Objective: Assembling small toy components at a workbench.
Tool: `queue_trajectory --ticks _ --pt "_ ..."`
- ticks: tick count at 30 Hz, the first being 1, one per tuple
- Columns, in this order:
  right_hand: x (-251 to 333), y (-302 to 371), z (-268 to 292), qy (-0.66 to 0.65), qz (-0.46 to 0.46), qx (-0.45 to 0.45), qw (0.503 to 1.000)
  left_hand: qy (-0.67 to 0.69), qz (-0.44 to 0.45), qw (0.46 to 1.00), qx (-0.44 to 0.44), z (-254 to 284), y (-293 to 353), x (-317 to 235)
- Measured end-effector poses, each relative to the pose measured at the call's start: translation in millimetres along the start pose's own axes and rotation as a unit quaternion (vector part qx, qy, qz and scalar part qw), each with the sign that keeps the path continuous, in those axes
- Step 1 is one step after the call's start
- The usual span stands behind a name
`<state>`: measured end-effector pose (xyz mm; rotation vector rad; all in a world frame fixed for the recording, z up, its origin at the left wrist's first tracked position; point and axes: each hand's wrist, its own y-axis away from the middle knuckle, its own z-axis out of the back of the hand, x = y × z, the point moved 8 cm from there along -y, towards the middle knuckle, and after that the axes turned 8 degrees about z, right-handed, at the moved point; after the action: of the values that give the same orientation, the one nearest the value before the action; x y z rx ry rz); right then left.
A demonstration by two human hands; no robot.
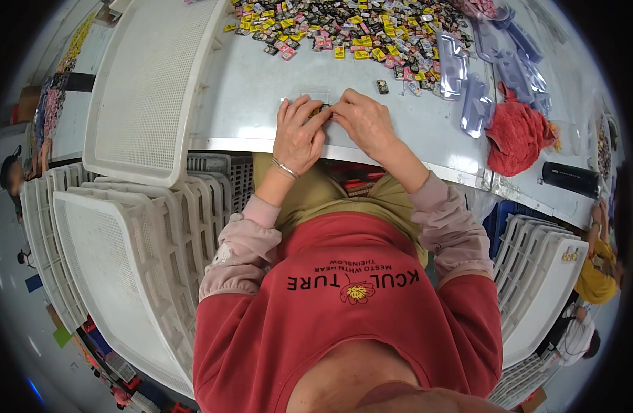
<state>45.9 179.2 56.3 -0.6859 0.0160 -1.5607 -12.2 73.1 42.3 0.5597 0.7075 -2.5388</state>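
Note:
My left hand point(299, 132) and my right hand point(364, 120) rest together on the white table point(254, 89), near its front edge. Both press their fingers on a small clear plastic tray point(315, 96) and on a small dark piece point(321, 109) that shows between the fingertips. The hands hide most of the tray. A silver bracelet sits on my left wrist. Another dark small piece point(382, 86) lies alone just beyond my right hand. A big heap of small yellow, pink and black packets point(344, 27) spreads over the far side of the table.
A large white mesh tray point(148, 82) lies at the left of the table, with stacks of more white trays point(117, 255) below it. Clear blister trays point(478, 76), a red cloth point(516, 134) and a black cylinder point(571, 179) lie at the right. Other people work at both sides.

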Motion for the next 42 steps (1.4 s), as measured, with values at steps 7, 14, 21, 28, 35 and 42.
queue_trajectory --ticks 7,14,21,28,35,42 --pt "-7 -3 0 0.014 -0.063 0.052 0.997 -0.008 0.003 1.000 -0.010 0 1 1" --pt "-18 3 -4 -0.165 -0.065 0.027 0.984 -0.002 0.011 1.000 -0.006 1 1 0" --pt "-2 -4 5 -0.078 0.015 -0.004 0.997 -0.002 0.012 1.000 -0.016 4 1 -1" --pt "-16 -8 -7 -0.088 -0.012 0.094 0.992 0.000 0.011 1.000 -0.007 2 0 0" --pt "-12 -15 -5 -0.053 -0.009 0.120 0.991 -0.004 -0.001 1.000 -0.018 2 1 1" --pt "-16 -21 -7 -0.069 -0.021 0.091 0.993 -0.007 0.003 1.000 -0.014 0 1 1"
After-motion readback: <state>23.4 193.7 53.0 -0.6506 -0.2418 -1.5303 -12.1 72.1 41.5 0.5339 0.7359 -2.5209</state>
